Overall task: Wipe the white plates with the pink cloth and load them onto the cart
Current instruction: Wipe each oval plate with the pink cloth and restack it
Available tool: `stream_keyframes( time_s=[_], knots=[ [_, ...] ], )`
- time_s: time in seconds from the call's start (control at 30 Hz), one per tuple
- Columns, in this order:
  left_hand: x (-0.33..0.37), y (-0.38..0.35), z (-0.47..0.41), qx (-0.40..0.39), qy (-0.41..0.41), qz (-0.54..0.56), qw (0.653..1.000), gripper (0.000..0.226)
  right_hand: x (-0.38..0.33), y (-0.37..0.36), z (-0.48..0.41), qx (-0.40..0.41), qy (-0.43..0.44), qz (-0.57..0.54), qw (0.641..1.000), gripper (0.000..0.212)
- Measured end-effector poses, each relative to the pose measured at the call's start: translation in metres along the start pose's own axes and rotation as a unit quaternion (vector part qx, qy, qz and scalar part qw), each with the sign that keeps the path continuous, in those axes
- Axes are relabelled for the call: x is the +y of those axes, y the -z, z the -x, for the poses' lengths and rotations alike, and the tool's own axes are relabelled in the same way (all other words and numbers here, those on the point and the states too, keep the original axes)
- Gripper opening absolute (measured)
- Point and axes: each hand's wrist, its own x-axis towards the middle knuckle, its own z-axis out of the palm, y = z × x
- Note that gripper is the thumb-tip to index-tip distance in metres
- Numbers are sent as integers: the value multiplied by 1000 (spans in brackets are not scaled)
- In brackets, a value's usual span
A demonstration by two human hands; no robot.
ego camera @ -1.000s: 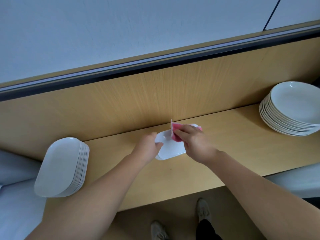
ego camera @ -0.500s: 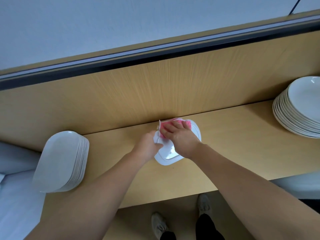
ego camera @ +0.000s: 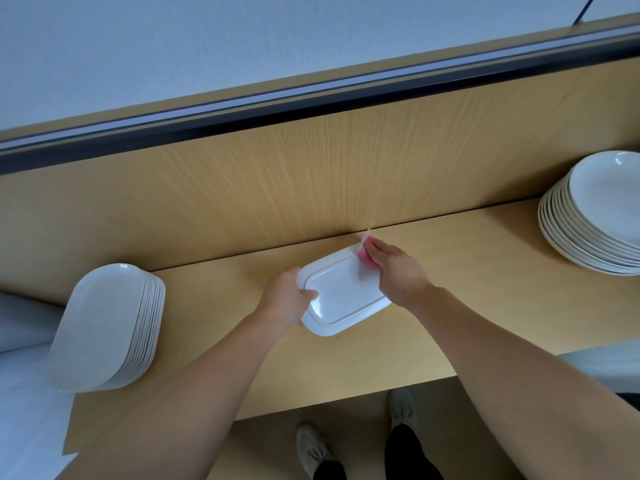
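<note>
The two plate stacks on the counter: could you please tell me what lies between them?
In the head view, one rectangular plate, gripped by the left hand, the right hand holding the pink cloth on it.

A white rectangular plate (ego camera: 343, 296) and a pink cloth (ego camera: 363, 252) at a wooden counter (ego camera: 485, 289).
The glossy, round-cornered plate is seen at 6 o'clock just below centre, face up and turned diagonally, gripped at its 9 o'clock edge by the left hand (ego camera: 284, 299). The cloth is bunched on the plate's 1 o'clock corner, mostly covered by the right hand (ego camera: 398, 271). A stack of white rectangular plates (ego camera: 100, 323) is set at 8 o'clock and a stack of round white plates (ego camera: 606, 209) at 3 o'clock, both well apart.
</note>
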Motion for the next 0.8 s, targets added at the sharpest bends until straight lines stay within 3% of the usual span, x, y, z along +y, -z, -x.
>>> stream_keyframes(
  time_s=[0.23, 0.37, 0.47, 0.63, 0.8],
  knots=[
    [2, 4, -4, 27, 32, -13, 999, 32, -14, -45, 50, -15, -41, 66, 997, 63],
    [2, -6, -3, 12, 40, 11, 999, 33, -25, -54, 60, 42, -72, -11, 996, 74],
    [-4, -13, -1, 12, 50, -3, 999, 35, -30, -59, 62, 56, -37, -29, 997, 70],
    [-6, -16, -1, 40, 42, 28, 998, 40, -50, -77, 72, 14, 66, 88, 994, 77],
    [-3, -14, -3, 31, 49, 31, 998, 41, -60, -78, 73, 13, 142, 121, 982, 82]
  ],
)
